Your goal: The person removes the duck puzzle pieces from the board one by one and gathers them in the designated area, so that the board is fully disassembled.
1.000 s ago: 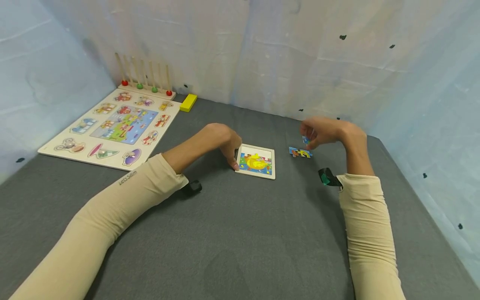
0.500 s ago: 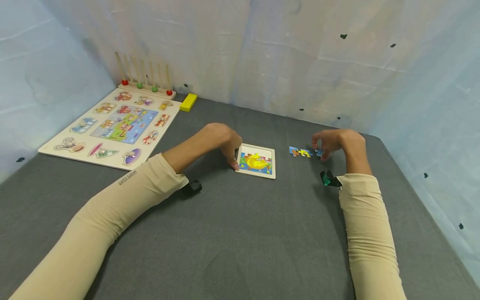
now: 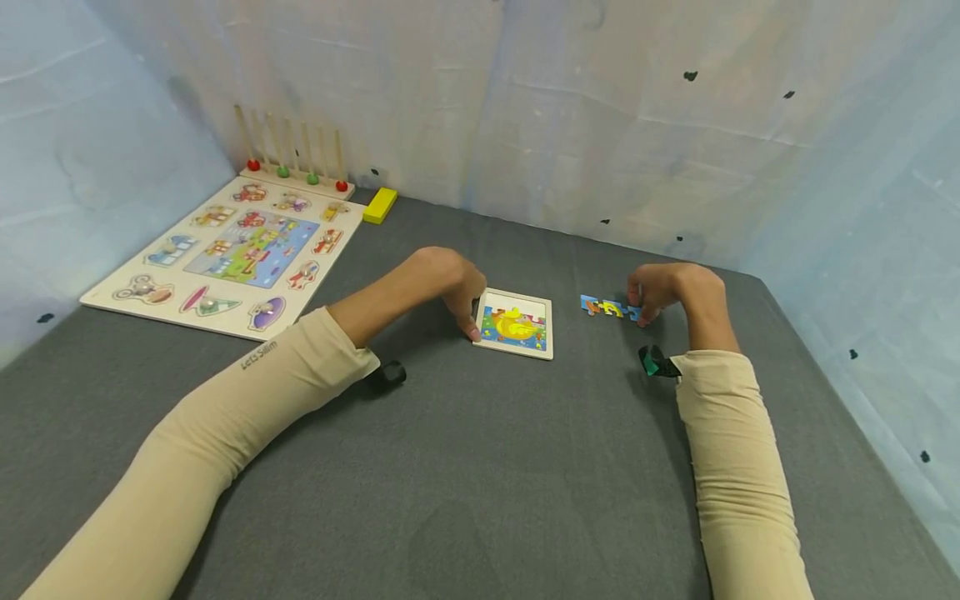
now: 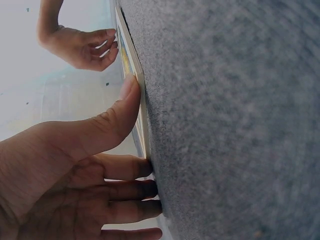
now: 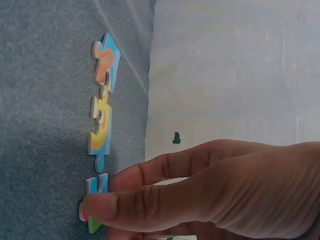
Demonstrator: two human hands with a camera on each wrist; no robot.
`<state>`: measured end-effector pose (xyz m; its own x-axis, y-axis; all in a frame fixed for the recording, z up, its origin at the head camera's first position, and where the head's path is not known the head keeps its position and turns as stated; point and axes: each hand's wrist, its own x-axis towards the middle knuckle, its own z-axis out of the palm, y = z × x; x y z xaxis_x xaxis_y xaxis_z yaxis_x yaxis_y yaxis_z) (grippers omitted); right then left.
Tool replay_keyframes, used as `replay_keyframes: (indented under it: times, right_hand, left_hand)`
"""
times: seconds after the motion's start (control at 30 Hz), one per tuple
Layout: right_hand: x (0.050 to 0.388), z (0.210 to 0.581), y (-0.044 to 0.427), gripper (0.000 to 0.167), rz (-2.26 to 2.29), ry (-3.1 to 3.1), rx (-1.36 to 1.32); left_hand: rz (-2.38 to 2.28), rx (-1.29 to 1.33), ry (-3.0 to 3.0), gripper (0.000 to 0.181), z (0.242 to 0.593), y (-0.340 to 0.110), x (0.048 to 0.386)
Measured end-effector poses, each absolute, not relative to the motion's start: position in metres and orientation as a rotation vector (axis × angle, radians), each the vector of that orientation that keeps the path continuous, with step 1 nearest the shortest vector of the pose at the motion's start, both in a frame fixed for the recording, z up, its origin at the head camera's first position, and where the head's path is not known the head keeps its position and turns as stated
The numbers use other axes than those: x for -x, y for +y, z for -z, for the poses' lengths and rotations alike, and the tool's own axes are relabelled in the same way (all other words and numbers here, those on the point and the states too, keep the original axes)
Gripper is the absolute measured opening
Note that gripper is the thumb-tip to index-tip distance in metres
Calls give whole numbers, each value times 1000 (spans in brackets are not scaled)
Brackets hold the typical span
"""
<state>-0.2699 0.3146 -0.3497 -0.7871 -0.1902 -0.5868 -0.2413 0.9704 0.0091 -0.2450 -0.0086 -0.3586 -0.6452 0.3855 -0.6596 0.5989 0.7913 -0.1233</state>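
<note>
A small wooden puzzle frame (image 3: 513, 353) lies flat on the grey cloth, with a yellow duck picture filling its lower part. My left hand (image 3: 462, 298) grips its left side; the left wrist view shows the thumb on the rim and a fingertip at the edge. To the right, an orange-and-blue piece (image 5: 105, 62) and a yellow piece with an eye (image 5: 102, 125) lie in a row. My right hand (image 3: 662, 292) pinches a blue-and-green piece (image 5: 93, 184) at the row's right end, a narrow gap from the yellow one. The fingers partly cover that piece.
At the back left lies a large wooden picture board (image 3: 176, 321), with a rack of upright pegs (image 3: 296, 179) bearing red and green beads behind it. Near its corner is a yellow block (image 3: 380, 205). Light cloth walls (image 3: 570, 125) stand behind and at both sides.
My right hand has moved right and down, bringing the blue-and-green piece from above the row to its right end. My left hand has stayed on the frame.
</note>
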Motion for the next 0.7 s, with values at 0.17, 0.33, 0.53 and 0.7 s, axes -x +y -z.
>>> replay_keyframes:
  times: [0.17, 0.33, 0.53, 0.7]
  right_hand:
    - [272, 353, 312, 23, -115, 2502, 324]
    - [274, 354, 313, 19, -115, 2506, 347]
    - [275, 355, 315, 17, -103, 2503, 353]
    - [275, 355, 314, 16, -94, 2503, 366]
  left_hand:
    - [438, -718, 2353, 92, 359, -9, 244]
    - [438, -712, 2356, 93, 359, -8, 244]
    - [431, -709, 2353, 95, 359, -8, 244]
    - [430, -708, 2355, 96, 359, -9, 245]
